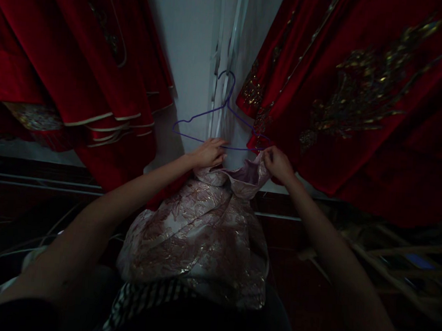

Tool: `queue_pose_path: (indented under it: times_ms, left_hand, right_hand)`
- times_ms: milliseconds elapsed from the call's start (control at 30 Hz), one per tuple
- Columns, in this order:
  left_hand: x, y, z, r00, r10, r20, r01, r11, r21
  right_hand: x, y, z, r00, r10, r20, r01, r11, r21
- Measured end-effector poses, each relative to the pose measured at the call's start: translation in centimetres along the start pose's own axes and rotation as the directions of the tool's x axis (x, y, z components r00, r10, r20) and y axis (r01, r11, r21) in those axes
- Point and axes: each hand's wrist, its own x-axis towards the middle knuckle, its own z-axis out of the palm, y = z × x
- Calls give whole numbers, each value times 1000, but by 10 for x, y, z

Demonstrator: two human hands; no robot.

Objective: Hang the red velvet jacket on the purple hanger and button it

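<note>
a: holding up a pink brocade garment by its neck opening, out in front of the chest and low in the middle of the view, draped down toward a checked cloth at the bottom edge.

b: and the hands?

a: both up at the top rim of the cloth. left hand closed, fingers curled over the collar and over the lower bar of a purple wire hanger. right hand closed too, pinching the collar's other side just beside the hanger's right end.

b: hanger inside the garment or out?

a: mostly out. hook and both sloping shoulders bare above the collar, lower bar level with the opening. right tip perhaps inside the cloth, perhaps not: hidden behind fold and fingers.

b: hooked on anything?

a: cannot tell. hook upright against a pale wall, close by some white straps hanging straight down.

b: surroundings?

a: flanked by red robes on the left, pale piping along the hems, and a red robe on the right, heavy with gold embroidery, its edge just behind the right hand. dim below, with thin pale rods lying slantwise at lower right, too dark to name.
</note>
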Motion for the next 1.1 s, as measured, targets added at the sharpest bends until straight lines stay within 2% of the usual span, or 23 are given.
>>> queue_pose_path:
  times_ms: [100, 200, 333, 467, 600, 767, 967, 1100]
  left_hand:
    - [9, 17, 22, 998, -19, 60, 19, 1000, 5]
    - [0, 29, 31, 996, -73, 42, 73, 997, 15]
    - [-20, 35, 19, 999, -30, 17, 31, 999, -35]
    - [-28, 37, 7, 1000, -24, 2, 24, 998, -62]
    - [-26, 40, 8, 999, -40, -10, 40, 997, -63]
    - [-23, 40, 9, 999, -51, 17, 53, 994, -100]
    - [-19, 37, 7, 996, -86, 39, 92, 977, -192]
    - [-10, 42, 11, 991, -130, 36, 135, 941, -309]
  right_hand:
    - [3, -5, -2, 998, -39, -55, 38, 999, -4]
    - [4, 2, -7, 990, 25, -141, -25, 1000, 3]
    - [6, 23, -16, 963, 137, -232, -147, 989, -27]
    - [4, 42, -19, 953, 204, -226, -224, 972, -69]
    - [3, 45, -20, 945, 220, -240, -239, 970, -52]
    - [8, 29, -23, 946, 184, -266, -190, 982, 4]
    - [22, -9, -22, 967, 5, -256, -16, 999, -43]
    - [31, -41, -16, 941, -91, -325, 68, 994, -80]
